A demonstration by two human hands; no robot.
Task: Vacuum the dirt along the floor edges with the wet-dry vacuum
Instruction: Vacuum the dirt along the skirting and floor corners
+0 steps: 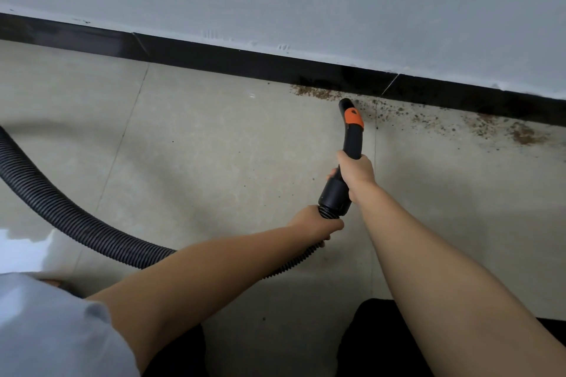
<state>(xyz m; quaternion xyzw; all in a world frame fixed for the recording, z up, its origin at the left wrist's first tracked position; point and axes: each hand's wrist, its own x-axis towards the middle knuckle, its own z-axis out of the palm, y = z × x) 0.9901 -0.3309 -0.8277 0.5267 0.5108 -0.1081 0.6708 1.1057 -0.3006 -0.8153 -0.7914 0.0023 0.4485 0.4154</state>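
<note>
Where dirt point(312, 91) lies along the black baseboard point(245, 63), the rigid, seemingly light vacuum nozzle point(351, 128) points; right hand point(356, 170) grips its handle, left hand point(318, 222) clasps the flexible ribbed hose point(76, 223), best guided near the cuff.

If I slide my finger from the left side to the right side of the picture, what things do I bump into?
ribbed hose → left hand → right hand, gripping the black nozzle → dirt scattered along the baseboard on the far right.
</note>
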